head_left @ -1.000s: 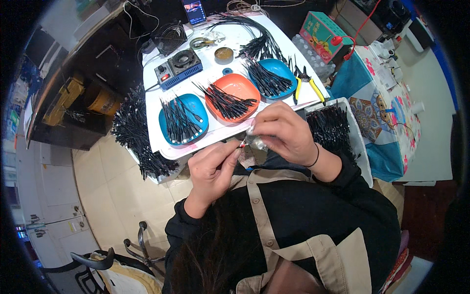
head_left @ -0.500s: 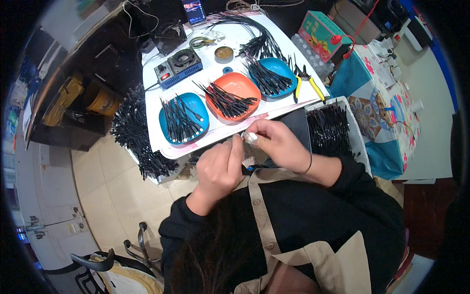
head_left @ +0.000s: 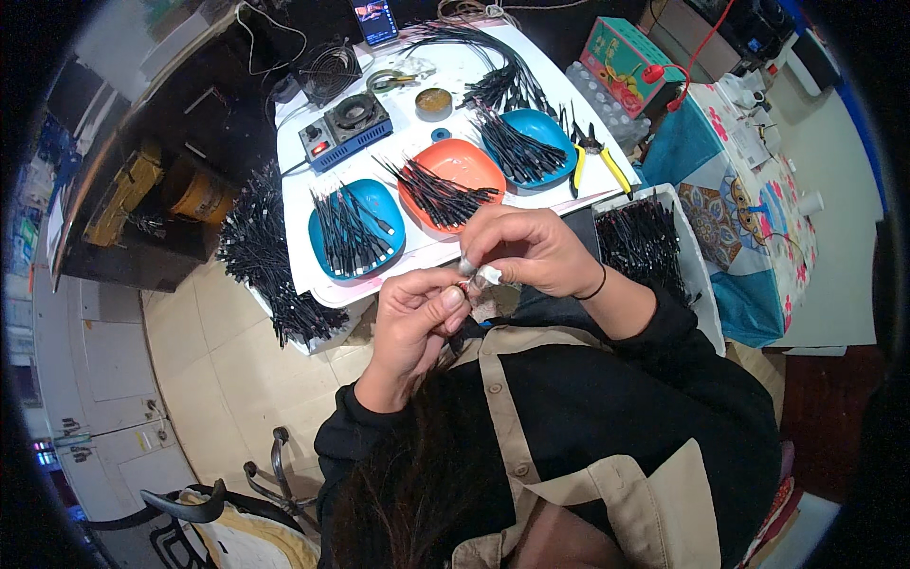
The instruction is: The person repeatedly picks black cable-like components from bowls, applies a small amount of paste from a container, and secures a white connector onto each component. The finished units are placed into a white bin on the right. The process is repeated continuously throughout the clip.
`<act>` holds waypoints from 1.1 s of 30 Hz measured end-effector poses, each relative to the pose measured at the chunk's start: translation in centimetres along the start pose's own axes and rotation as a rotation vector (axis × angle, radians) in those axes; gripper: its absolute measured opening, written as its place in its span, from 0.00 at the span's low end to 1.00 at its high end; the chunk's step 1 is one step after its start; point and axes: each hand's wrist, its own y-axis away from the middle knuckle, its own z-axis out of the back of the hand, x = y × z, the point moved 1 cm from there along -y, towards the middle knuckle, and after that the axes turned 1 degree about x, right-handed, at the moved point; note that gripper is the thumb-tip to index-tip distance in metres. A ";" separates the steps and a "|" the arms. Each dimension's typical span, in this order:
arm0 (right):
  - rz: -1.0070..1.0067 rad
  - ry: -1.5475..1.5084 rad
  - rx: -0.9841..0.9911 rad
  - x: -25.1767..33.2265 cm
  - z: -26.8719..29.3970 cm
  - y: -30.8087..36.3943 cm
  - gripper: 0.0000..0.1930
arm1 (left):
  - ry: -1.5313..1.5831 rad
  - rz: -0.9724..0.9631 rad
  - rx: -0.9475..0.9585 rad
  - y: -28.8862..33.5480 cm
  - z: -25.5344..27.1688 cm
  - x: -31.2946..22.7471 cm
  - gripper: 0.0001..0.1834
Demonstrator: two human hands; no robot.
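Note:
In front of my body, just off the table's near edge, both hands meet. My left hand (head_left: 417, 315) is closed in a pinch, thumb on top, around what looks like a thin cable end (head_left: 463, 286) with a reddish tip; most of it is hidden by the fingers. My right hand (head_left: 538, 250) is closed too, its fingertips almost touching the left ones. A crumpled small white piece (head_left: 487, 276), perhaps tissue, sits at its fingers. Nearest beyond them are an orange bowl (head_left: 462, 163) and a blue bowl (head_left: 381, 204), both bearing short black cables.
On the white table (head_left: 301, 248) lie another blue bowl (head_left: 540, 123), yellow-handled wire strippers (head_left: 614, 169), a small heater unit (head_left: 347, 129), a round tin (head_left: 433, 102) and a phone (head_left: 375, 23). Bins of black cables (head_left: 641, 242) flank it. A chair (head_left: 218, 517) stands lower left.
My left hand has turned so that its thumb shows on top. The right hand has risen slightly and moved left, its fingers now bent down over the left fingertips.

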 end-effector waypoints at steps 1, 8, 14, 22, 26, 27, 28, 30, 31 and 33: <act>-0.008 -0.002 -0.020 -0.2 0.1 0.1 0.09 | 0.033 0.031 0.015 -0.1 0.0 0.1 0.10; -0.192 -0.267 -0.111 -1.6 -0.1 1.5 0.08 | -0.065 0.063 -0.053 -1.7 -0.2 0.5 0.10; -0.118 0.012 -0.175 -1.8 1.7 1.7 0.09 | -0.240 0.044 -0.110 -3.0 -0.2 0.7 0.09; 0.108 0.423 -0.144 -1.0 3.5 1.1 0.05 | -0.407 0.066 -0.120 -4.5 -0.6 0.5 0.08; 0.075 0.225 -0.181 -2.0 4.1 1.1 0.03 | -0.491 0.128 -0.057 -5.4 -0.8 -0.3 0.09; 0.124 0.272 -0.151 -2.3 4.6 1.1 0.07 | -0.520 0.150 -0.044 -5.8 -1.0 -0.7 0.09; 0.117 0.276 -0.197 -2.6 5.2 1.1 0.09 | -0.548 0.174 -0.032 -6.3 -1.2 -1.0 0.09; 0.126 0.253 -0.306 -3.3 6.4 1.4 0.13 | -0.683 0.156 -0.040 -7.5 -1.5 -2.8 0.07; 0.040 0.181 -0.345 -3.6 6.9 1.7 0.18 | -0.737 0.136 -0.088 -8.5 -1.5 -3.9 0.07; -0.050 0.170 -0.301 -4.3 7.9 2.3 0.17 | -0.981 -0.007 -0.158 -11.2 -1.2 -5.3 0.05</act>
